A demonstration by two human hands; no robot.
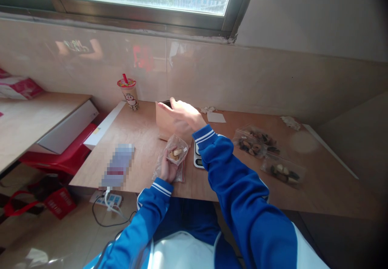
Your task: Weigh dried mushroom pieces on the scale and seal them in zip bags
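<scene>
My left hand (169, 167) holds up a small clear plastic bag (178, 150) with a few pale, dried-looking pieces in its bottom. Beneath that hand, more clear zip bags (181, 175) lie flat on the table. My right hand (187, 113) is over the mouth of an upright brown paper bag (166, 119), its fingers stretched out to the left, with nothing visible in them. Part of the paper bag is hidden behind this hand. Just below my right wrist, a white-framed object with dark recesses (198, 163) is partly covered by the blue sleeve.
Filled clear bags (253, 143) of dark and pale pieces lie on the right, one bag (283, 171) closer to me. A drink cup with a straw (130, 95) stands at the back left. A phone (118, 166) with a charging cable lies left. Crumpled tissue (291, 122) is at the back right.
</scene>
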